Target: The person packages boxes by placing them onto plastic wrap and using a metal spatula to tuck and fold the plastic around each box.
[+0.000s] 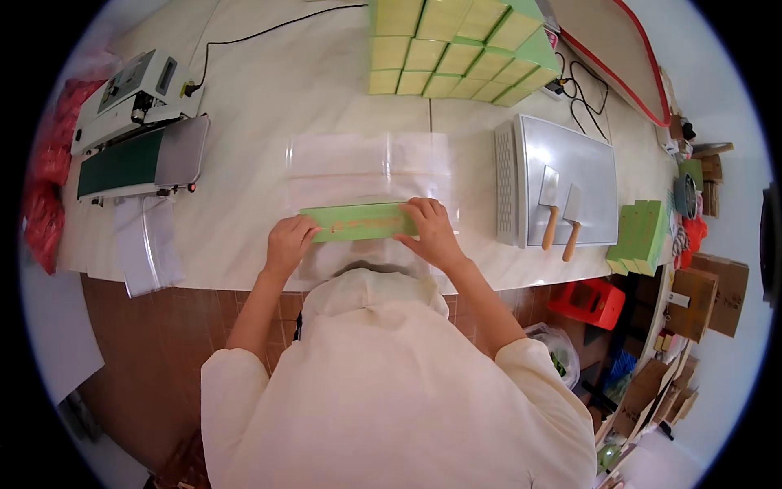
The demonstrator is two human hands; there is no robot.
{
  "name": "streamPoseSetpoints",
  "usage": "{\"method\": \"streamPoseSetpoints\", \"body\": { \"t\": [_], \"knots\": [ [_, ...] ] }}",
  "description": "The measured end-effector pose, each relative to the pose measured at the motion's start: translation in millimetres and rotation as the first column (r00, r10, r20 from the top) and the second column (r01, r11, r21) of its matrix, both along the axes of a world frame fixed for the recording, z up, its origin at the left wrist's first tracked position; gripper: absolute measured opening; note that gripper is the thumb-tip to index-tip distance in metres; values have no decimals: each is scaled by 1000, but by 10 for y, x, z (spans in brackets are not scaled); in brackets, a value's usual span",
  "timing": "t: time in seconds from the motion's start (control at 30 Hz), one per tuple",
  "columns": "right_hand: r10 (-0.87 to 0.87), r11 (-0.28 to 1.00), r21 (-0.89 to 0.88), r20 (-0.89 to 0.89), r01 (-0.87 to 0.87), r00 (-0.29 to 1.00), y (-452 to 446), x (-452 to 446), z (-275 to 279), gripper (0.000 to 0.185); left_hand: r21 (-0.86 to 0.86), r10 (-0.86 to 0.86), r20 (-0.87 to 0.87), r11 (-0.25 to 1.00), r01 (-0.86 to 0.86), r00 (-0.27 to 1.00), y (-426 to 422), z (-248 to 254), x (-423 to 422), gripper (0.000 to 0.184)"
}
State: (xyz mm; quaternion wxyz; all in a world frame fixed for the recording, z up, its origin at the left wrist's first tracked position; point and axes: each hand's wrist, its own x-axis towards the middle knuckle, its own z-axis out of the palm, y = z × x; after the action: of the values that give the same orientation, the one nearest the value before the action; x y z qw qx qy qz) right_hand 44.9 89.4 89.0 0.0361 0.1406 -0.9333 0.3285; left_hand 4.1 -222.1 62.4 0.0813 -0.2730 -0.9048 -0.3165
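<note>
A long green box [358,222] lies crosswise in front of me, held at both ends. My left hand [291,243] grips its left end, fingers closed around the edge. At the right end, my right hand [430,234] has its fingers on the top edge and its thumb at the lower edge. Under and beyond the box, clear plastic film [366,156] is spread on the pale marble-patterned table [244,175]. Some of the film also shows between the box and my body.
A sealing machine [130,102] with a green belt stands left, plastic sleeves [148,244] beside it. Stacked green boxes [444,57] stand at the back. Right are a metal case [570,147] with two wooden-handled blades, more green boxes [639,236] and a red stool [588,303] below.
</note>
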Motion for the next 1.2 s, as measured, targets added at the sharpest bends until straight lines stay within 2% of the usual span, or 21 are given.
{"method": "streamPoseSetpoints", "body": {
  "t": [0.07,0.17,0.23,0.53,0.57,0.67,0.77,0.93,1.2],
  "knots": [
    [38,999,2,-23,-38,999,-95,-37,-60,48,-9,6,17,1000,-6,1000,-13,11,7,13],
    [78,997,10,-7,-78,997,-145,-92,-137,42,-7,7,15,1000,-7,1000,6,28,0,13],
    [36,998,42,7,-36,999,-144,-111,-202,36,-1,10,-4,1000,-10,1000,9,31,-5,13],
    [51,999,8,38,-52,998,270,-32,-137,22,4,38,28,999,-38,999,18,46,-1,13],
    [71,993,-95,38,-67,997,315,-47,-137,21,2,37,22,999,-37,999,15,42,-1,14],
    [82,979,-193,116,-59,990,375,-42,-137,21,-2,38,17,999,-38,999,31,56,7,14],
    [105,974,-212,140,-74,985,378,-49,-122,21,-9,34,15,999,-34,999,23,44,4,15],
    [111,979,-186,151,-82,982,368,-84,-127,20,-4,36,18,999,-36,999,24,73,1,15],
    [74,985,-169,191,-42,979,344,-88,-138,19,47,100,164,993,-109,981,64,52,-32,15]
  ]
}}
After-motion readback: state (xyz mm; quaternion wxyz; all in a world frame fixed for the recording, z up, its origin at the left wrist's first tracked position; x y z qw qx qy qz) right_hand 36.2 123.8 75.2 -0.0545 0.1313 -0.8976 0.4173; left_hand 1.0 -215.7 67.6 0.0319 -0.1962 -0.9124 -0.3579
